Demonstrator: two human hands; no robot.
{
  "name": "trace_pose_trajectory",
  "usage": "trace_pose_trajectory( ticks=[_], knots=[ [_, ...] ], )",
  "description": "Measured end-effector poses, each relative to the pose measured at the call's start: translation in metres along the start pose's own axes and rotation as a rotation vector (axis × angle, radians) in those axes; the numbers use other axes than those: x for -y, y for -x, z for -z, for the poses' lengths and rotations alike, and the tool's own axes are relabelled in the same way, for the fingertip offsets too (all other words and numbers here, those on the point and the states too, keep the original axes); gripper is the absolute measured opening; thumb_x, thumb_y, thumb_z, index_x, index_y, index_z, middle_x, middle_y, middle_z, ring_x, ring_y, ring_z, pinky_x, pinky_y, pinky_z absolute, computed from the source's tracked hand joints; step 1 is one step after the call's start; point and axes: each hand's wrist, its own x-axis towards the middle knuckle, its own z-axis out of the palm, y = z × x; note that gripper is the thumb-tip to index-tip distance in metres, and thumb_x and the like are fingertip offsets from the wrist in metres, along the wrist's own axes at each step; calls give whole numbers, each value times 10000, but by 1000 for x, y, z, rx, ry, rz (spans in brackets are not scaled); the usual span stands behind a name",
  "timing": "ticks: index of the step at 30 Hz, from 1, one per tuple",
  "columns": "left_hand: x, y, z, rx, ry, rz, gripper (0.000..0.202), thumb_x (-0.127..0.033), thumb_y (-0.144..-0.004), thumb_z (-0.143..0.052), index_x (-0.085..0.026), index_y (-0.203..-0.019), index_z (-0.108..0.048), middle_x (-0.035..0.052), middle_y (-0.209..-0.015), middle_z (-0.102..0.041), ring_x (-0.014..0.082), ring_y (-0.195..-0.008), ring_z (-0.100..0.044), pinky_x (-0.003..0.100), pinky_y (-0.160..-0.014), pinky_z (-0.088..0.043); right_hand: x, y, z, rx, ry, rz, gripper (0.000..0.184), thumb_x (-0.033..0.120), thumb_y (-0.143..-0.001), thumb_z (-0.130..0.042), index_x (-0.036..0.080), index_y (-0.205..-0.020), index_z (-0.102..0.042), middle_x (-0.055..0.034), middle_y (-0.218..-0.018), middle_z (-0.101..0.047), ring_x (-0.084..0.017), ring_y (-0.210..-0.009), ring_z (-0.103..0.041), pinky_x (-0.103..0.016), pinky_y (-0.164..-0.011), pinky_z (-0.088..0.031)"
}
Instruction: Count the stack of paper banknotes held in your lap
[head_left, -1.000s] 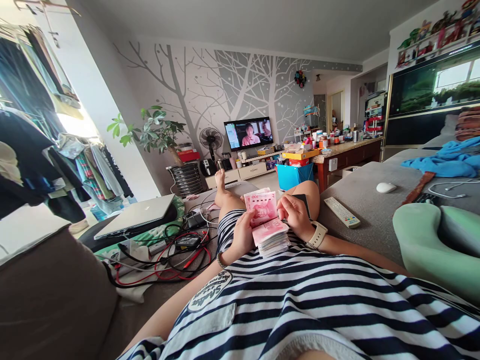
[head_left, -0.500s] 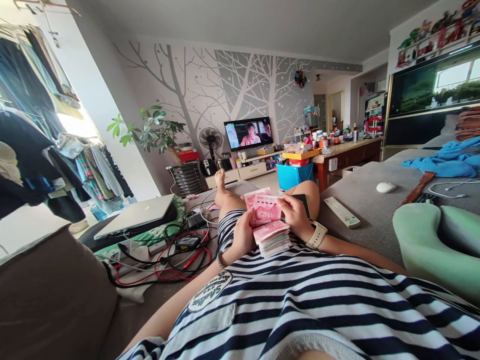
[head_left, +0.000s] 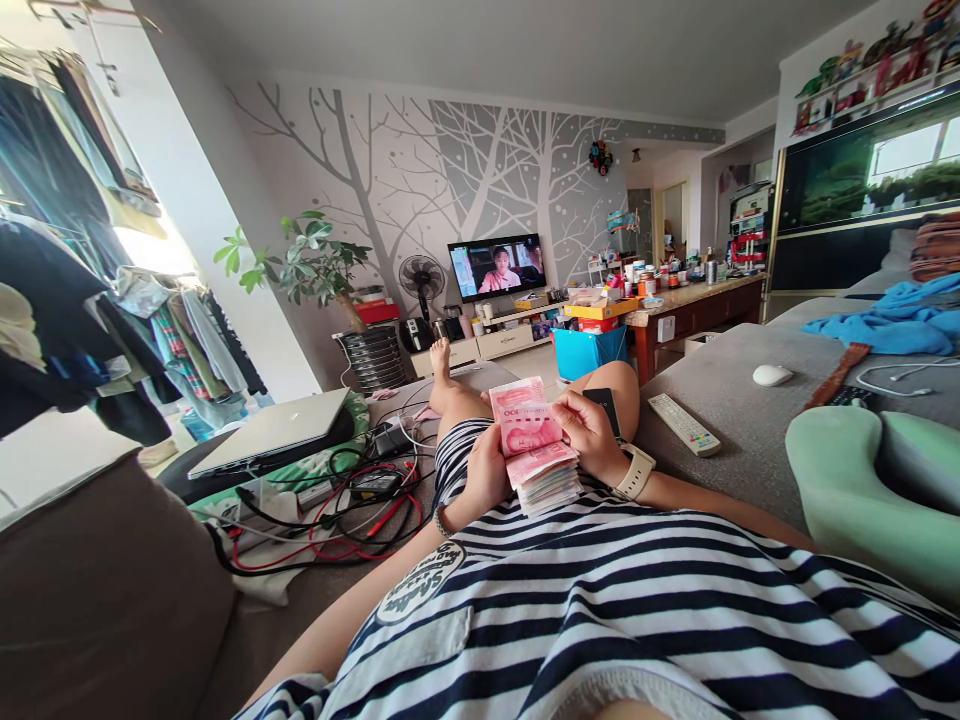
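Observation:
I lie back in a striped shirt with a thick stack of pink banknotes (head_left: pixel 534 450) over my lap. My left hand (head_left: pixel 486 470) is closed around the left side of the stack and holds it up. My right hand (head_left: pixel 592 432), with a pale watch on its wrist, pinches the top note at its right edge and bends it away from the stack. A dark phone (head_left: pixel 604 408) sits just behind my right hand, against my raised knee.
A closed laptop (head_left: pixel 274 428) and a tangle of red and black cables (head_left: pixel 337 500) lie to my left. On the grey surface to my right are a remote control (head_left: pixel 684 424), a white mouse (head_left: pixel 772 375) and a green cushion (head_left: pixel 862 480). A television (head_left: pixel 498 266) plays far ahead.
My right hand has drawn the top banknote further to the right and down across the stack. The left hand and the stack have stayed put.

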Motion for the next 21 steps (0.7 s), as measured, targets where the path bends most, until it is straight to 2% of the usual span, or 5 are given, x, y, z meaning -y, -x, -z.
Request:
trace_pose_trajectory(
  ticks=[5,9,16,21],
  knots=[
    [6,-2,0,41,-160,-33,151,-89,-787,-440,-193,-725,-530,95,-868,-686,215,-848,-569,296,-795,-445,0,0,0,3,-3,-12,362,496,-957,-530,197,-753,-530,29,-629,-452,-114,-550,-382,-253,-525,-301],
    [12,-4,0,49,-193,-78,142,-103,-797,-442,-187,-758,-551,106,-943,-711,221,-889,-591,314,-843,-461,-1,0,0,10,-13,-6,356,488,-961,-530,197,-757,-532,30,-632,-449,-113,-547,-376,-254,-529,-302],
    [14,-5,-1,43,-219,-71,146,-117,-802,-448,-200,-710,-525,80,-864,-706,212,-838,-593,300,-797,-472,1,0,0,16,1,2,355,481,-965,-526,195,-755,-525,31,-633,-444,-114,-554,-370,-256,-539,-301],
    [18,-6,-1,36,-194,-88,129,-116,-789,-460,-192,-768,-561,90,-932,-716,218,-889,-596,317,-851,-470,1,0,1,17,-2,-2,354,478,-967,-523,194,-756,-523,33,-627,-438,-113,-550,-371,-255,-535,-300]
  ],
)
